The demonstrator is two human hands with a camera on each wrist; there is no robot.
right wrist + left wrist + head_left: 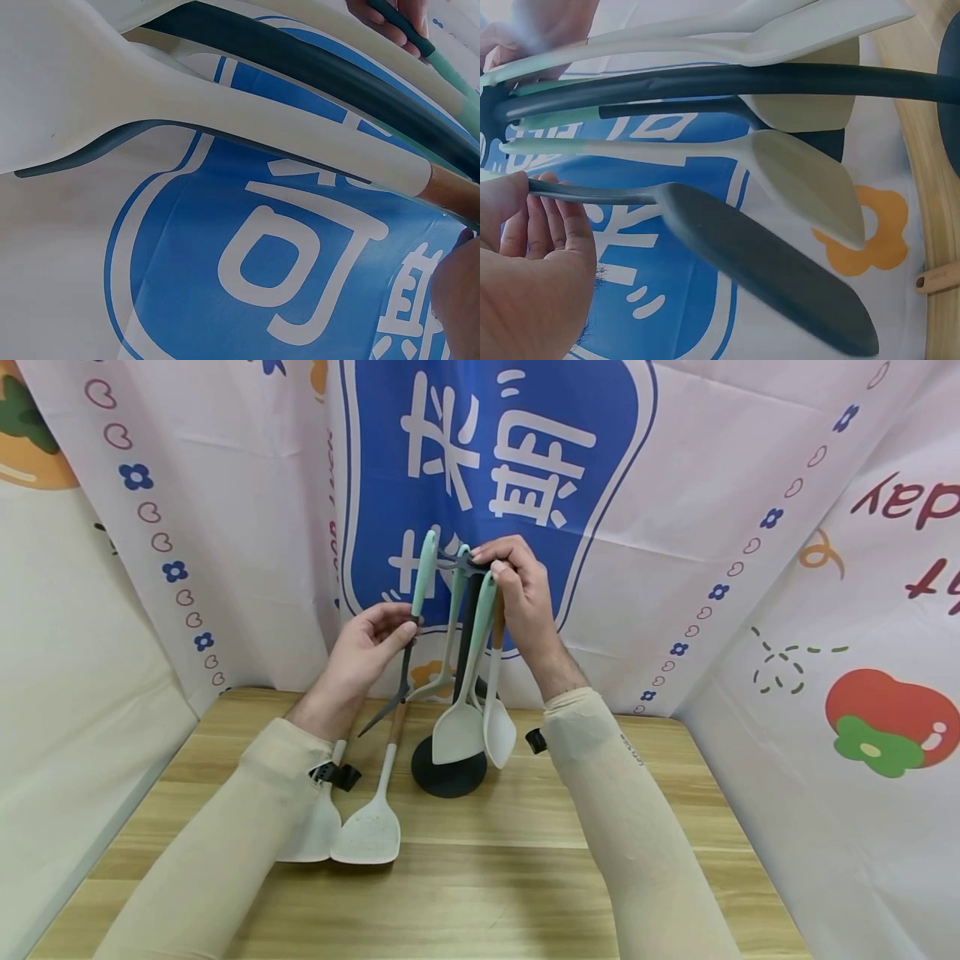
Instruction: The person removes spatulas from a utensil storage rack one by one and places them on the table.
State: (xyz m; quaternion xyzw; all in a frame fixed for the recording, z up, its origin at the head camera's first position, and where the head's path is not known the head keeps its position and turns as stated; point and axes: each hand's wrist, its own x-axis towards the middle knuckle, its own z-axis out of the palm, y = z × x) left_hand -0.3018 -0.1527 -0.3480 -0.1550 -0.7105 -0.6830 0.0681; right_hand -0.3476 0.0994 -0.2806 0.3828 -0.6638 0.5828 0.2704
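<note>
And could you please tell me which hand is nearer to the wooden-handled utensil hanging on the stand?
Right. The right hand is by the top of the wooden-handled utensil; the left hand is across the stand, pinching the dark turner.

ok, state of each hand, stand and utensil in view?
Utensil stand: upright on table
Left hand: pinching gray spatula
Gray spatula: tilted, head down; hooking unclear
Right hand: gripping stand's top
Cream turner: hanging head down
White spoon: head down, top hidden
Rear utensils: hanging head down
White spatulas: lying on table
</note>
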